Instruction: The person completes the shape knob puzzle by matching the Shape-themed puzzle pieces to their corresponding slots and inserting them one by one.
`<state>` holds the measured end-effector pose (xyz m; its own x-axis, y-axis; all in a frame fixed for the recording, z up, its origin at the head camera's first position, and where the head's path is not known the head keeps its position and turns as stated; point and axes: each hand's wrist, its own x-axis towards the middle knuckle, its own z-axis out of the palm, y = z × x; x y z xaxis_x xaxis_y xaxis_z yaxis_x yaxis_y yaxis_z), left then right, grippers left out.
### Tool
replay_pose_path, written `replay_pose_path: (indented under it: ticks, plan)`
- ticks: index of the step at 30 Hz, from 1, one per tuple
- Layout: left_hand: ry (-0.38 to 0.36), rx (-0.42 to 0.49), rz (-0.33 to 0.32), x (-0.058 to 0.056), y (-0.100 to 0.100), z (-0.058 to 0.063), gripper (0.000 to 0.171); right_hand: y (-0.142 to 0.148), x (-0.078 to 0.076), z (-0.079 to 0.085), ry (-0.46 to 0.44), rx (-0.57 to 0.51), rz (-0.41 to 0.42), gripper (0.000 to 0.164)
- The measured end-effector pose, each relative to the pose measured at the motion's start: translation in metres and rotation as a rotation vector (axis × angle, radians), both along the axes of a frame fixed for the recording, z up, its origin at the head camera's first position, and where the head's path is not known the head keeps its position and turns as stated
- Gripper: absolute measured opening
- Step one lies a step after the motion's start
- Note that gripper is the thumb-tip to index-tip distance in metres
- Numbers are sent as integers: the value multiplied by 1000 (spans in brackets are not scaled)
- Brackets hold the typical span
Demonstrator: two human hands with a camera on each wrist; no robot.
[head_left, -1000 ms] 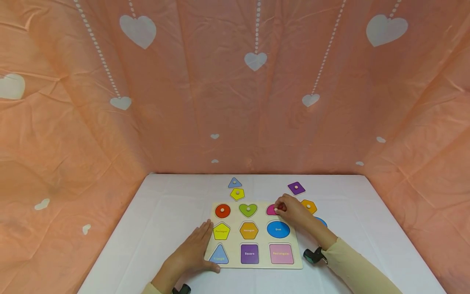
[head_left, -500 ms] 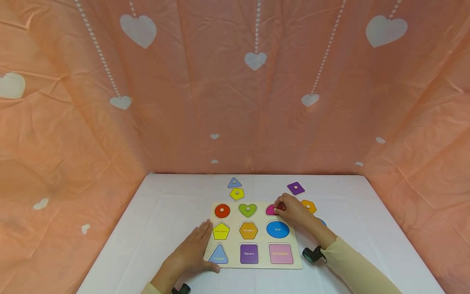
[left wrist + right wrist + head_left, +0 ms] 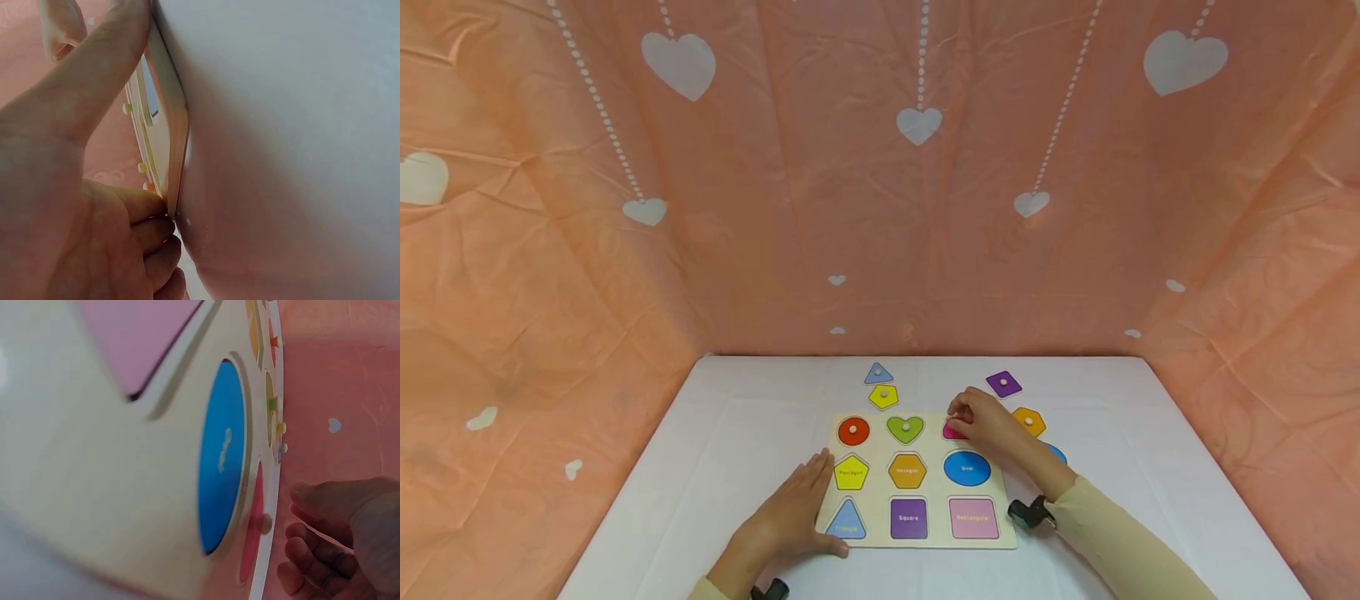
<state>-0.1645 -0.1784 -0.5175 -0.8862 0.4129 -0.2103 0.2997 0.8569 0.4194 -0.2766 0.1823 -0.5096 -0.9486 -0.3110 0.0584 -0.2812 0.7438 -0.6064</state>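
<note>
A wooden peg puzzle board (image 3: 936, 493) lies on the white-covered table. My left hand (image 3: 793, 508) rests at its left side, fingers straight along the edge and thumb at the near corner. My right hand (image 3: 992, 423) is over the board's far right corner, beside a pink puzzle piece (image 3: 253, 540) in its slot. In the right wrist view the piece's wooden knob (image 3: 265, 524) shows apart from the loosely bent fingers (image 3: 306, 553), which hold nothing. A red circle (image 3: 853, 431) and a green heart (image 3: 906, 429), both knobbed, also sit in the board's far row.
Beyond the board lie a blue triangle piece (image 3: 877, 374) and a yellow pentagon piece (image 3: 883, 397). Toward the right are a purple square piece (image 3: 1003, 384), an orange hexagon piece (image 3: 1029, 422) and a blue oval piece (image 3: 1056, 452), partly hidden by the right forearm.
My right hand has let go of the pink piece's knob and moved slightly up and left. The left hand and the board have stayed in place.
</note>
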Motion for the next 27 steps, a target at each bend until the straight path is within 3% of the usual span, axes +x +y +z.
replay_pose_path:
  ticks: [11, 27]
  plan:
    - [-38, 9, 11, -1, 0, 2, 134, -22, -14, 7, 42, -25, 83, 15]
    - [18, 1, -12, 1, 1, 4, 135, -51, -30, 2, 49, -30, 125, 19]
